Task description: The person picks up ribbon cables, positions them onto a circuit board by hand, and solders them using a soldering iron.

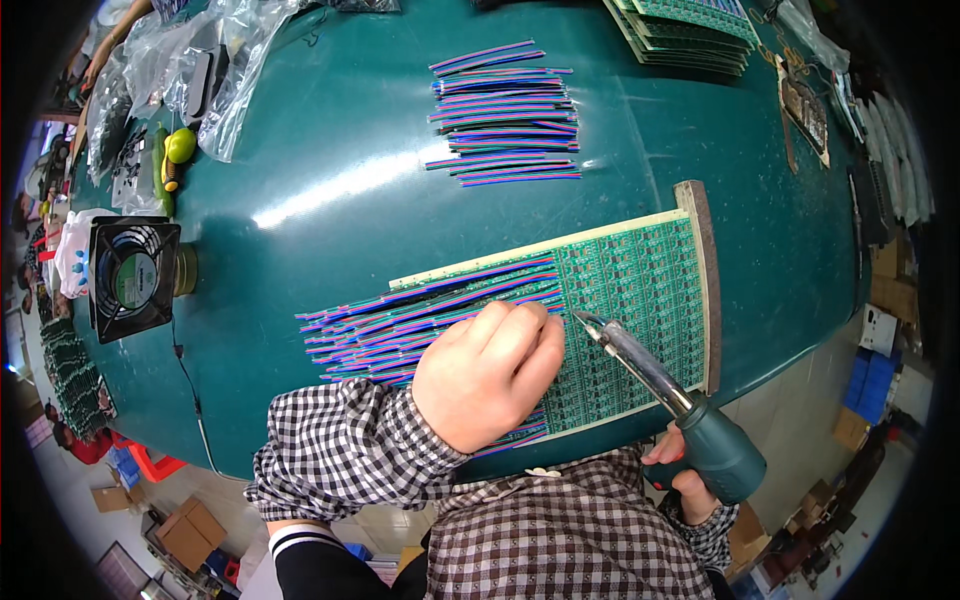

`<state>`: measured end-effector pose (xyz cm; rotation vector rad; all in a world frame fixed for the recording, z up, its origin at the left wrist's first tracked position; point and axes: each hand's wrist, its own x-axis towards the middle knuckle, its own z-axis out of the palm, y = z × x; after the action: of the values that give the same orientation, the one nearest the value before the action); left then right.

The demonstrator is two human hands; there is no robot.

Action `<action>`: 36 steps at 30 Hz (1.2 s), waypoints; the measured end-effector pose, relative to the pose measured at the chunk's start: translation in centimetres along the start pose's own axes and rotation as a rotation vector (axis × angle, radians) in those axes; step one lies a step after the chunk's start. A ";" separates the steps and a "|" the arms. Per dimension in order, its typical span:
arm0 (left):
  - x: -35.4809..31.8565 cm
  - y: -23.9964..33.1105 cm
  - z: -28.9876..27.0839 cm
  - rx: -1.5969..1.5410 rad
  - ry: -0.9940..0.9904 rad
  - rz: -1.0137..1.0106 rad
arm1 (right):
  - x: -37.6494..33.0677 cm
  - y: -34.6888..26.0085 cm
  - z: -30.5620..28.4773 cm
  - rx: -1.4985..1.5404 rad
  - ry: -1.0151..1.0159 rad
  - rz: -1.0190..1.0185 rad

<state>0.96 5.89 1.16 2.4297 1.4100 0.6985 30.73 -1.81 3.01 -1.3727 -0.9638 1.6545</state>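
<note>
My left hand [490, 370] rests, fingers curled together, over a green circuit board panel [640, 290]. Its fingertips are turned down and hidden, so what they pinch does not show. Multicoloured ribbon wires [430, 300] lie side by side under and beside this hand, their right ends on the panel and their left ends loose past it. In my right hand [672, 462] is a soldering iron [725, 452] with a dark green handle. Its tip points up and left, just right of my left fingers, close above the panel; contact cannot be made out.
A wooden strip [703, 290] borders the panel's right end. Farther back lie a pile of ribbon wires [505, 120] and a stack of circuit panels [685, 35]. A black fan [135, 277] stands at left, near plastic bags [235, 75] and a green-yellow object [180, 146].
</note>
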 end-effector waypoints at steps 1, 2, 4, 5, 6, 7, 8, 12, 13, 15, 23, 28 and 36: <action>0.0 0.0 0.0 -0.002 0.000 0.001 | 0.0 0.1 0.0 -0.015 -0.001 0.006; 0.0 0.0 0.0 -0.002 -0.001 0.001 | 0.0 0.1 0.0 -0.030 -0.003 0.012; -0.1 0.0 0.1 -0.006 0.000 -0.002 | 0.1 -0.2 0.3 -0.029 0.006 0.024; -0.1 0.0 0.1 -0.007 0.000 -0.003 | 0.1 -0.3 0.5 -0.028 0.014 0.035; -0.1 0.0 0.1 -0.010 -0.004 -0.003 | 0.2 -0.3 0.5 -0.029 0.014 0.036; -0.1 0.0 0.1 -0.013 -0.008 -0.005 | 0.2 -0.3 0.5 -0.032 0.013 0.035; -0.1 0.0 0.1 -0.014 -0.008 -0.005 | 0.2 -0.3 0.5 -0.035 0.012 0.034; 0.0 0.0 0.1 -0.016 -0.009 -0.007 | 0.1 -0.2 0.3 -0.050 0.009 0.050; 0.0 0.0 0.1 -0.017 -0.011 -0.006 | 0.1 0.0 0.1 -0.055 0.000 0.043; 0.0 0.0 0.0 -0.017 -0.013 -0.008 | 0.0 0.1 0.1 -0.059 -0.007 0.036; -0.1 0.0 0.1 -0.013 -0.015 -0.011 | 0.5 -0.5 0.8 -0.049 0.013 -0.019; -0.1 0.0 0.2 -0.005 -0.008 0.000 | -0.3 -0.8 0.0 -0.175 -0.071 0.076; -0.3 0.0 0.5 0.000 0.016 0.010 | -0.5 -0.1 0.2 0.041 0.046 0.035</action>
<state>1.06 5.62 0.67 2.4384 1.4047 0.7211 30.58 -2.23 3.34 -1.4009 -0.8793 1.6523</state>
